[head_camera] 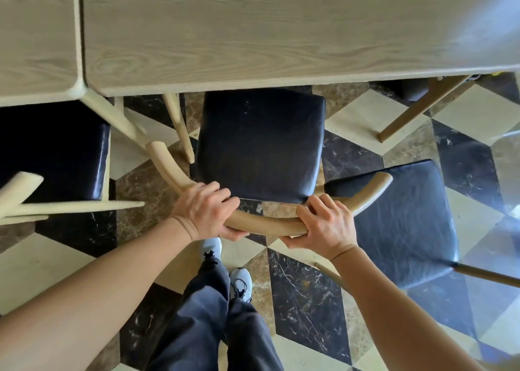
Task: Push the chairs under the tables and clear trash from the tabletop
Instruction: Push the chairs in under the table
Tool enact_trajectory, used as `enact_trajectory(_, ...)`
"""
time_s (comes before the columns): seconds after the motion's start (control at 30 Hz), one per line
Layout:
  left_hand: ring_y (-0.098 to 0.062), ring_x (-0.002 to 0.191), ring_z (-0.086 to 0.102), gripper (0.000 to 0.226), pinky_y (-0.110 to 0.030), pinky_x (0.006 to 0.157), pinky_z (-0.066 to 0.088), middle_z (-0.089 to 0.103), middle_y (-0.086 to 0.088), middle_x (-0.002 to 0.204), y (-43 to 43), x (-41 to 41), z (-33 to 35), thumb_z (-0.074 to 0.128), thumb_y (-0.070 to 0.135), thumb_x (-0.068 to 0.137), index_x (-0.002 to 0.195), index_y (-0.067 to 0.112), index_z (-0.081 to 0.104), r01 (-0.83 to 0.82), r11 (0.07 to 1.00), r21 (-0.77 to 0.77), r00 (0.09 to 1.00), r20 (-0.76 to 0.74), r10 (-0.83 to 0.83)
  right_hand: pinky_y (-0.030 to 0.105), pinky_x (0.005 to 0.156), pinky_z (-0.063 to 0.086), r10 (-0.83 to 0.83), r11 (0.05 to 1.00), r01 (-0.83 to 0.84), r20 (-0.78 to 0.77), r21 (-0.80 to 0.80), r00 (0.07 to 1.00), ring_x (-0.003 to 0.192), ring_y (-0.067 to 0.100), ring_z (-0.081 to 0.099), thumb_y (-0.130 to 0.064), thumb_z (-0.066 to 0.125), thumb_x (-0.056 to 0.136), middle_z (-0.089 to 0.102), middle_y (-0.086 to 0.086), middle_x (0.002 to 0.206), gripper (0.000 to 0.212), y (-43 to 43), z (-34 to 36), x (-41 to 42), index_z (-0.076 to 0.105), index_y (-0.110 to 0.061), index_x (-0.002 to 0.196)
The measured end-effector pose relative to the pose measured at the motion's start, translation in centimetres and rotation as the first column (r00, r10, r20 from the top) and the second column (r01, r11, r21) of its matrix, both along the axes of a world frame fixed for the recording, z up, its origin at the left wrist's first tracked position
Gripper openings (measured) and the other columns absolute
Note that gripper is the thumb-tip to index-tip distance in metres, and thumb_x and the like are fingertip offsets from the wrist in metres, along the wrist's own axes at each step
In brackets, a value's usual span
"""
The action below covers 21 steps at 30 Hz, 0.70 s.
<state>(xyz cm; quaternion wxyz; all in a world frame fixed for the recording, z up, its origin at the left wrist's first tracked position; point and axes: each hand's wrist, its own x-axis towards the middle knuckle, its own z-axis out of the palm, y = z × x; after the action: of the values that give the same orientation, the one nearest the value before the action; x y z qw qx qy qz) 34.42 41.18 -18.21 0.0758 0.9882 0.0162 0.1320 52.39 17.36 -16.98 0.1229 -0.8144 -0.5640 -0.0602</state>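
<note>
I see the left hand [204, 207] and right hand [323, 227] both gripping the curved pale wooden backrest [267, 224] of the black-cushioned chair [261, 145], its seat's far edge reaching the near edge of the light wood-grain table [253, 32], with a second black-cushioned chair [399, 224] just right.

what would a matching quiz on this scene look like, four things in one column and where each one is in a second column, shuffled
Things
1. left hand
2. right hand
3. middle chair seat
4. right chair seat

Places
A. wholly out on the tiled floor, apart from the table
B. gripping the curved backrest left of its middle
C. front edge at the table edge, the rest not under it
D. gripping the backrest right of its middle

Pairs: 1-B, 2-D, 3-C, 4-A
</note>
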Motion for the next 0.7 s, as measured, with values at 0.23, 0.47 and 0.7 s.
enact_trajectory(0.23, -0.023, 0.056, 0.046, 0.064, -0.031, 0.048, 0.038, 0.048, 0.0, 0.062, 2.4, 2.2, -0.4, 0.059, 0.078, 0.08, 0.067, 0.016, 0.052, 0.008, 1.0, 0.011, 1.0, 0.03, -0.008, 0.034, 0.053, 0.047, 0.012, 1.0, -0.012, 0.016, 0.002, 1.0, 0.065, 0.027, 0.053, -0.069, 0.056, 0.081, 0.052, 0.003, 0.071, 0.054, 2.2, -0.4, 2.4, 0.057, -0.017, 0.068)
enact_trajectory(0.47, -0.025, 0.06, 0.052, 0.063, -0.034, 0.05, 0.042, 0.054, -0.001, 0.065, 2.8, 4.2, -0.2, 0.057, 0.076, 0.082, 0.069, 0.015, 0.057, -0.005, 1.0, 0.001, 1.0, -0.013, 0.005, 0.032, 0.05, 0.046, 0.077, 0.997, -0.077, 0.018, 0.019, 0.997, 0.063, 0.026, 0.054, -0.068, 0.049, 0.086, 0.052, 0.003, 0.071, 0.055, 3.3, -0.4, 5.6, 0.058, -0.017, 0.069)
enact_trajectory(0.7, -0.026, 0.064, 0.053, 0.065, -0.036, 0.053, 0.044, 0.054, -0.002, 0.067, 3.0, 5.7, 0.1, 0.054, 0.077, 0.084, 0.072, 0.014, 0.056, -0.056, 0.998, 0.001, 0.995, -0.086, 0.056, 0.031, 0.049, 0.047, 0.128, 0.991, -0.127, -0.01, 0.048, 0.992, 0.059, 0.024, 0.051, -0.068, 0.056, 0.083, 0.052, 0.002, 0.07, 0.054, 4.3, -0.5, 8.2, 0.061, -0.016, 0.069)
